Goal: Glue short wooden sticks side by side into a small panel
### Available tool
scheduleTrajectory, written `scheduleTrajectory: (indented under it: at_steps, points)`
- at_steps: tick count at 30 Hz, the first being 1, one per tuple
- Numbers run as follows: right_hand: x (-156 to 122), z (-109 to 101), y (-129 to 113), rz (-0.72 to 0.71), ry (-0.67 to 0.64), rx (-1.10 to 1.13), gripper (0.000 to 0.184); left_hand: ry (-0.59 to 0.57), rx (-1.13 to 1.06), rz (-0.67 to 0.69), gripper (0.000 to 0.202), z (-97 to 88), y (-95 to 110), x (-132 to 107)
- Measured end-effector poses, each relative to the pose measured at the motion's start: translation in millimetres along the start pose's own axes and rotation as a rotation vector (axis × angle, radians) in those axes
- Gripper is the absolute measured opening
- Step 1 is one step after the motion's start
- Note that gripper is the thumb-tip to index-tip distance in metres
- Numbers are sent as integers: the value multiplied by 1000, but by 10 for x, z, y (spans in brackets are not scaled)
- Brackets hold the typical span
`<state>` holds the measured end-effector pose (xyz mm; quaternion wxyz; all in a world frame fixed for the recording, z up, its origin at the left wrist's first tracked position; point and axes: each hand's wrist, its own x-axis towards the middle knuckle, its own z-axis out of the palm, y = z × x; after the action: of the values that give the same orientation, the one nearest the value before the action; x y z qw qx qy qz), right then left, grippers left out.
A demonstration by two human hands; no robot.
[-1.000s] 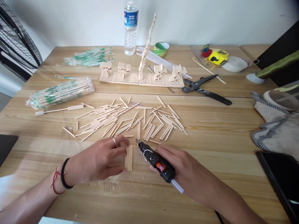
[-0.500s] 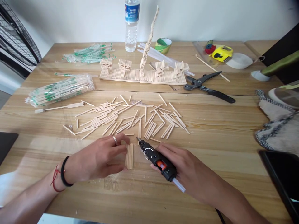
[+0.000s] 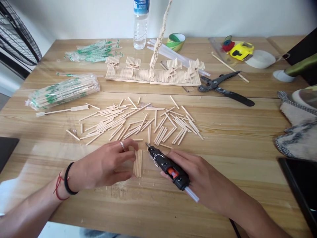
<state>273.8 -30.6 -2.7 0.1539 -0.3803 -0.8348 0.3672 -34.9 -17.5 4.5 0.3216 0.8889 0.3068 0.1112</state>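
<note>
My right hand is wrapped round a black hot glue gun, with a clear glue stick poking out of its back. The nozzle points away and to the left, near the far end of a small panel of wooden sticks laid side by side. My left hand spans that panel's left edge, fingertips at the far end and thumb at the near end. Its palm side is partly hidden. Beyond both hands lie many loose short wooden sticks.
Behind stands a stick-built model with a tall twisted upright. Around it are bagged sticks, a water bottle, green tape, black pliers and a yellow tape measure. A cloth and a black device lie right.
The view has tipped slightly downward, so the table's things sit a little higher in it. Both hands, the glue gun and the stick panel keep nearly the same places relative to each other.
</note>
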Motion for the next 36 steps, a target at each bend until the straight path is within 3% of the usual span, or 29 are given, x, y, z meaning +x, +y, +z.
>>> scheduleTrajectory:
  at_steps: [14, 20, 33, 36]
  points:
    - [40, -23, -34, -38, 6, -14, 27, -21, -16, -29, 12, -14, 13, 7]
    - [40, -11, -28, -7, 4, -29, 18, -20, -8, -32, 13, -5, 10, 5]
    - [34, -29, -34, -37, 2, -16, 39, -28, -16, -37, 12, -21, 20, 4]
    - [37, -27, -41, -29, 4, -5, 36, -38, -23, -37, 14, -25, 17, 5]
